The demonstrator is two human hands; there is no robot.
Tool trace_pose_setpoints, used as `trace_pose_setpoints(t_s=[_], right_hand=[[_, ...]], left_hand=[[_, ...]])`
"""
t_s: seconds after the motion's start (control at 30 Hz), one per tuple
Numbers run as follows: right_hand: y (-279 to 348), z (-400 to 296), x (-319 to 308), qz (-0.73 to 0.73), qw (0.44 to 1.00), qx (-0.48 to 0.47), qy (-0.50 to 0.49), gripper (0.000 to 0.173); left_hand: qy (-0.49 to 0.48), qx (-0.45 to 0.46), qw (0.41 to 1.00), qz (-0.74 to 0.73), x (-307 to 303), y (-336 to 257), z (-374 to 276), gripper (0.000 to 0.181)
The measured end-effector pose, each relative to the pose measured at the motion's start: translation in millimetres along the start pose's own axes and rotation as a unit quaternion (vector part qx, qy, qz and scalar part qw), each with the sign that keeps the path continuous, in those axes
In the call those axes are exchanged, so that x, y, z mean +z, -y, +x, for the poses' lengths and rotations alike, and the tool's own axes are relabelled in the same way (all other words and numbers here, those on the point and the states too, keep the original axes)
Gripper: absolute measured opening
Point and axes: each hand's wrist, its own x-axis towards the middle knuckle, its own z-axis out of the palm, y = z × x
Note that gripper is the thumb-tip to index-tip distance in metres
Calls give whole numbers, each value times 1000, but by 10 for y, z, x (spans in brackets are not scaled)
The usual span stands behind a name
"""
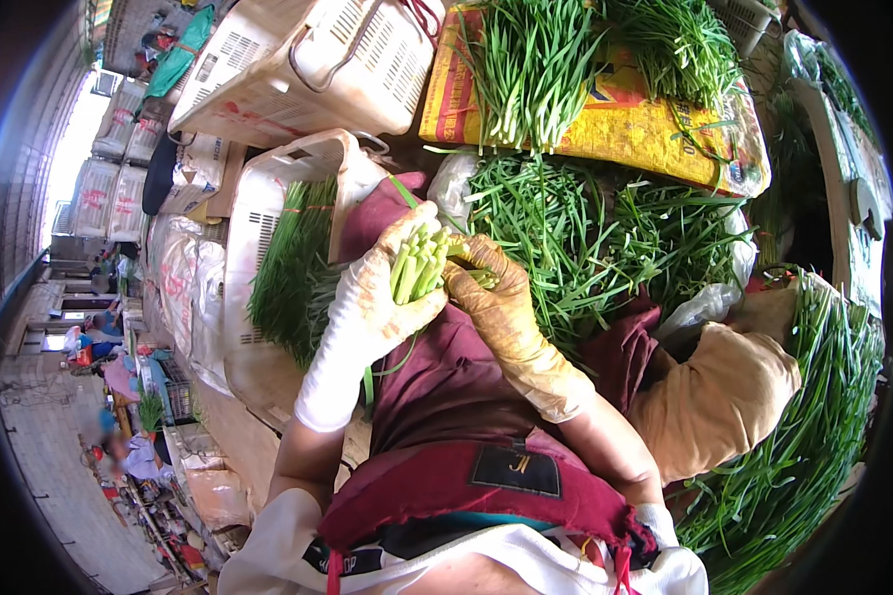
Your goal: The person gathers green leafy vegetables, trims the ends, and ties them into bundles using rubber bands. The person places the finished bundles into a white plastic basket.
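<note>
My left hand (376,286), in a stained white glove, grips a bunch of garlic chives (419,260) with the pale cut ends facing up towards me. My right hand (495,297), in a yellowed glove, meets the bunch from the other side. Its thumb and fingers are closed on a few stalk ends (482,277). A loose green blade hangs below my left hand. Both hands are above my lap, which a maroon apron (446,379) covers. Most of the bunch's leaves are hidden behind my left hand.
A white plastic crate (242,223) at left holds banded chives (294,275); another crate (365,67) stands beyond it. Trimmed bunches (528,82) lie on a yellow printed sack (618,134). Loose leaves (558,245) heap before me. Long chives (811,416) lie at right.
</note>
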Motion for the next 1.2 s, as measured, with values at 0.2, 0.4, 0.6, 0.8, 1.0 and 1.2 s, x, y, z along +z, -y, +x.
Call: trace_pose_setpoints(t_s=[0.2,0.4,0.6,0.8,1.0,1.2], right_hand=[[100,-13,63,-42,995,-39,78,42],[53,-78,92,126,989,75,32,28],[76,-94,100,95,993,70,-13,17],[-50,-9,-334,120,981,62,-136,19],[-5,14,-1387,160,954,15,-253,23],[295,86,-1288,107,976,-56,-180,25]], left_hand=[[5,-54,999,-1,-120,-96,-28,82],[-92,-39,988,-117,-162,-129,-179,68],[-129,23,984,-122,-421,-82,-333,50],[-259,98,945,-173,-1112,-145,-669,51],[-377,149,910,-88,-2066,-399,-1340,40],[-288,-31,943,-162,-1452,-534,-1139,47]])
